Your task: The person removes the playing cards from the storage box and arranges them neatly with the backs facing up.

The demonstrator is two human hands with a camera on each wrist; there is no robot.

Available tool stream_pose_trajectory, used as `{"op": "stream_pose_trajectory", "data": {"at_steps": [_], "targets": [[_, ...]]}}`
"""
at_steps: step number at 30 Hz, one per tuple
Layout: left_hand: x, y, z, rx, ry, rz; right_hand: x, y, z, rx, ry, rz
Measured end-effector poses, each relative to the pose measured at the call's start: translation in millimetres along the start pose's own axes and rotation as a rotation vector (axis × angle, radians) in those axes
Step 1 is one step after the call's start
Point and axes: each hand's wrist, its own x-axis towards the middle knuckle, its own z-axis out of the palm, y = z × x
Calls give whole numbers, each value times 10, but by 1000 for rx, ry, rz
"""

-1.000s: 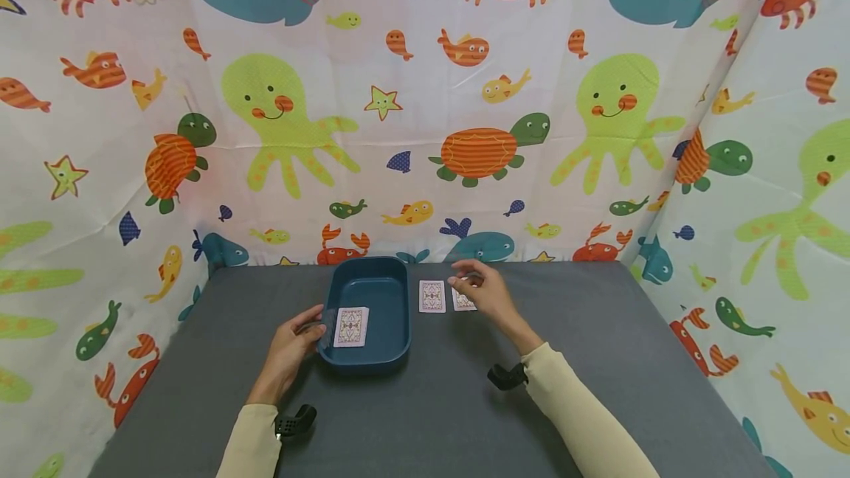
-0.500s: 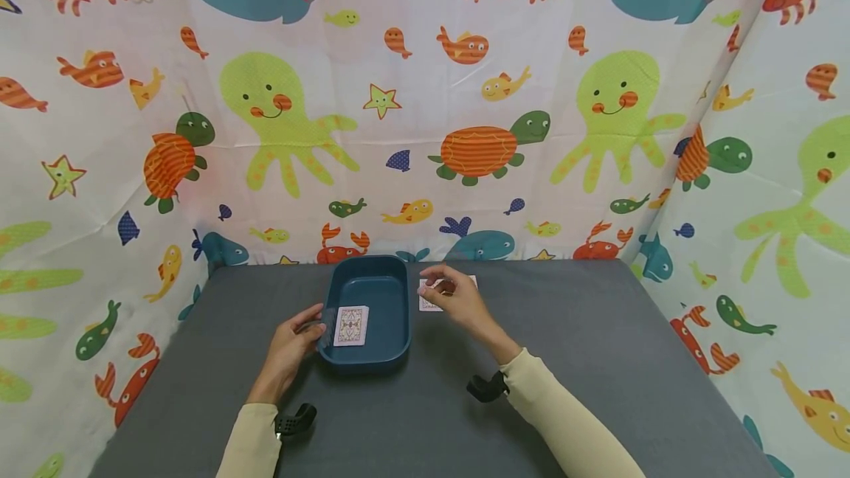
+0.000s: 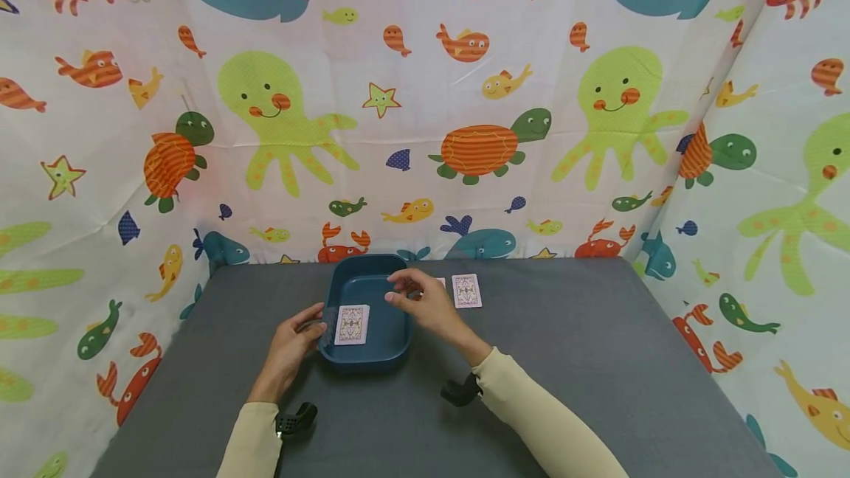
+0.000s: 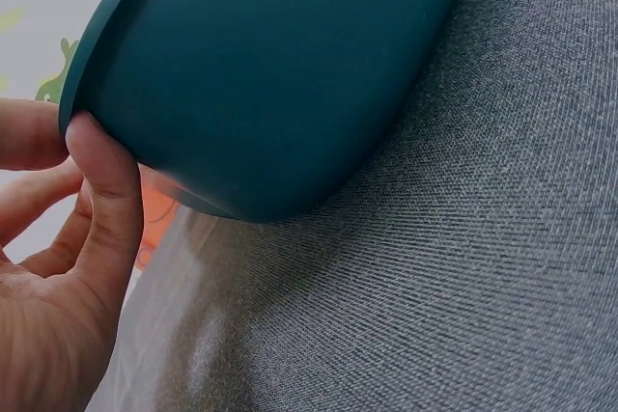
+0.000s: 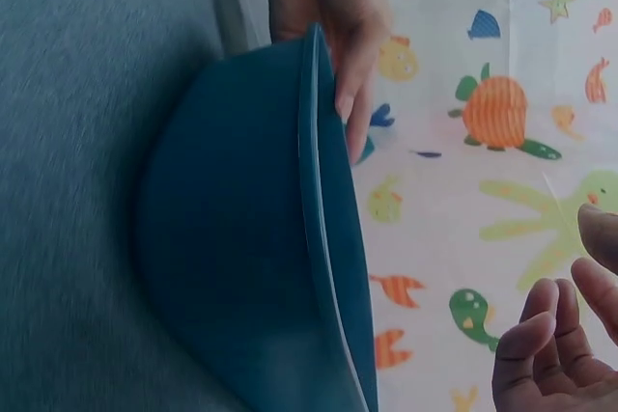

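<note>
A dark blue plastic bin (image 3: 388, 356) stands at the back of the table. Inside it, near the left wall, lies a stack of playing cards (image 3: 351, 324), patterned back up. My left hand (image 3: 292, 349) pinches the bin's left rim between thumb and fingers, as the left wrist view shows (image 4: 68, 229) too. Over the bin's right rim hovers my right hand (image 3: 432, 308), fingers loosely bent and apart, with nothing seen between them. A playing card (image 3: 467, 291) lies face down right of that hand. Another card (image 3: 441, 282) is mostly hidden behind the hand.
Grey cloth covers the table (image 3: 398, 419). Behind it and at both sides hangs a white curtain (image 3: 412, 124) printed with sea animals. Each wrist carries a black camera mount (image 3: 296, 420).
My right hand has moved left, from above the right-hand card past the other card to the bin's right rim. The right-hand card is in full view now. My left hand stays put.
</note>
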Motion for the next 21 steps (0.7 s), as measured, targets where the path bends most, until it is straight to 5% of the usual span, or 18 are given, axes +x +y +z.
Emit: {"op": "stream_pose_trajectory", "data": {"at_steps": [15,21], "targets": [[14,-14,-4,-14,-4,1,41,-452,298,42,-63,131],[21,-9,-14,-21,-4,3,204,-2,525,20,-61,203]]}}
